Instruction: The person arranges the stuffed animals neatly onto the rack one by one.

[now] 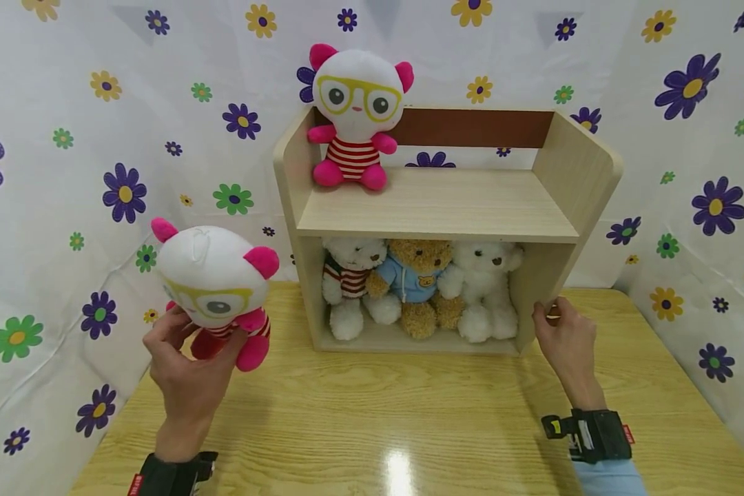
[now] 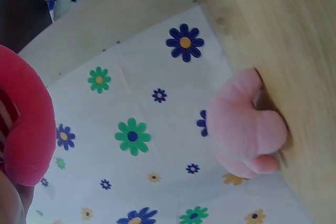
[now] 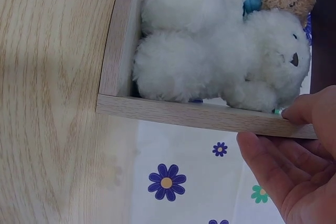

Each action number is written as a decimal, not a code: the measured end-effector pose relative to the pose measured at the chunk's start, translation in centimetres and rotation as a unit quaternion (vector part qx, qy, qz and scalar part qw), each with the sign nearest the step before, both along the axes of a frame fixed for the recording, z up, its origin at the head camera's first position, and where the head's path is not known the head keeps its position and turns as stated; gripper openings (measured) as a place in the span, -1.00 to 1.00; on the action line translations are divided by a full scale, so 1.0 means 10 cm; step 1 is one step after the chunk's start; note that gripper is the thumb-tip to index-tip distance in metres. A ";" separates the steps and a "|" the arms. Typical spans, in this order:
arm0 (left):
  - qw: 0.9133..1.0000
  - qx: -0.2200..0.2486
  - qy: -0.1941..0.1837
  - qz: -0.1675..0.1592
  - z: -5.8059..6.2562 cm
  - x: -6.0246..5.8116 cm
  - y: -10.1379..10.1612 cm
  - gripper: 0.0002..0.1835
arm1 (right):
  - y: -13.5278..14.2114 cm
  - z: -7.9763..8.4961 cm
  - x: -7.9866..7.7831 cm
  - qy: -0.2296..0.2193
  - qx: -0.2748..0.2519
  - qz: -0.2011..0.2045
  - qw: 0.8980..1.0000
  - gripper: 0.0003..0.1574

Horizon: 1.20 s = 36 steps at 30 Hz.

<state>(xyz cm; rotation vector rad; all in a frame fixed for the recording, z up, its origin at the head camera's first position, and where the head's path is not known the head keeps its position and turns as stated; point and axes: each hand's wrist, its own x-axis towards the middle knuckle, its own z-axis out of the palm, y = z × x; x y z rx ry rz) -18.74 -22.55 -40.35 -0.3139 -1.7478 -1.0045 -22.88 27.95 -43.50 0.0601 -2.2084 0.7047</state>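
My left hand (image 1: 189,368) grips a plush panda (image 1: 213,275) with a white head, pink ears and yellow glasses, off to the left of a two-tier wooden shelf (image 1: 437,207). In the left wrist view only a pink limb of that panda (image 2: 34,124) shows. My right hand (image 1: 567,344) pinches the front edge of the shelf's right side panel, thumb inside and fingers outside, as the right wrist view shows. A matching plush panda (image 1: 353,151) sits on the upper tier at the left. Beside my right thumb is a white teddy bear (image 3: 210,45) in the lower tier.
A brown teddy bear (image 1: 418,275) in a blue hoodie and a white bear (image 1: 347,275) in a striped top share the lower tier. A pink plush toy (image 2: 239,124) rests on the wooden table (image 1: 347,420) by the flowered cloth (image 1: 180,124).
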 end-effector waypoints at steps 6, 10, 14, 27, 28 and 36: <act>0.997 -0.016 0.080 0.009 0.11 -0.06 0.25 -0.23 | 0.01 0.00 0.00 0.001 0.003 0.003 1.000 -0.84; 0.993 -0.055 0.107 0.011 0.17 -0.11 0.40 -0.34 | 0.02 0.00 0.00 -0.001 0.004 0.004 1.000 -0.83; 0.989 -0.083 0.122 -0.003 0.23 -0.17 0.55 -0.39 | 0.02 0.00 -0.01 0.001 0.011 0.001 1.000 -0.82; 0.975 -0.107 0.140 -0.134 0.54 -0.31 1.05 -0.51 | 0.04 0.00 -0.01 -0.022 0.011 0.003 1.000 -0.79; 0.975 -0.111 0.138 -0.137 0.57 -0.32 1.09 -0.53 | 0.05 0.00 -0.01 -0.022 0.009 0.004 1.000 -0.79; 0.972 -0.157 0.116 -0.132 0.80 -0.46 1.37 -0.63 | 0.06 0.00 -0.02 -0.019 0.005 0.010 1.000 -0.79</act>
